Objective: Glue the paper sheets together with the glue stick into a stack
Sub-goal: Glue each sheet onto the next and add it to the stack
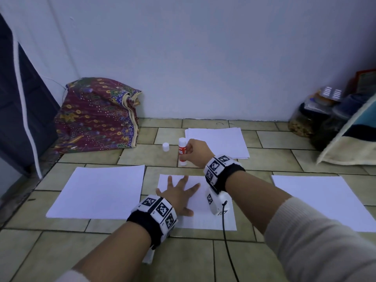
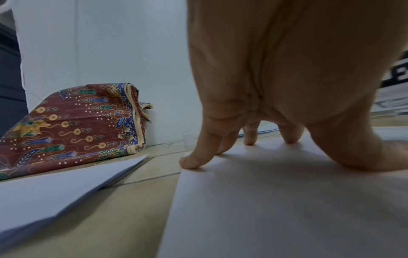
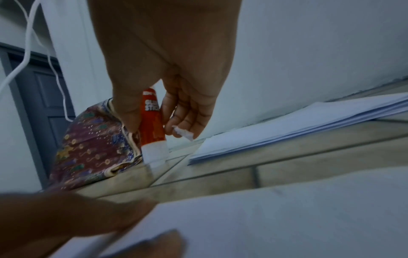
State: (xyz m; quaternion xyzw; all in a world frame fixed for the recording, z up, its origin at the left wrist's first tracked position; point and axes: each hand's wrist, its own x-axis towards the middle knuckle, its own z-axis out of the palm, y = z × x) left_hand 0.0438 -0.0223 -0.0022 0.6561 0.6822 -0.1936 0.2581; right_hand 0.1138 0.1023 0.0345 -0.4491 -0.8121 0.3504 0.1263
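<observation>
A red and white glue stick (image 1: 182, 142) (image 3: 154, 150) stands upright, its white base down at the floor tile. My right hand (image 1: 186, 152) (image 3: 152, 122) grips its red body between thumb and fingers. Its white cap (image 1: 166, 147) sits on the tile just left of it. My left hand (image 1: 179, 192) (image 2: 253, 104) presses flat with spread fingers on the middle paper sheet (image 1: 203, 218) (image 2: 276, 209) (image 3: 287, 218). A left sheet (image 1: 97, 192) (image 2: 55, 188), a right sheet (image 1: 325, 202) and a paper stack (image 1: 219, 143) (image 3: 298, 129) at the back lie around it.
A folded patterned cloth (image 1: 95, 117) (image 2: 73, 125) leans on the wall at the back left. Jars and a cushion (image 1: 333, 129) crowd the back right corner. A black cable (image 1: 228, 251) runs from my right wrist across the tiled floor. A white scrap (image 3: 183, 133) clings to a right finger.
</observation>
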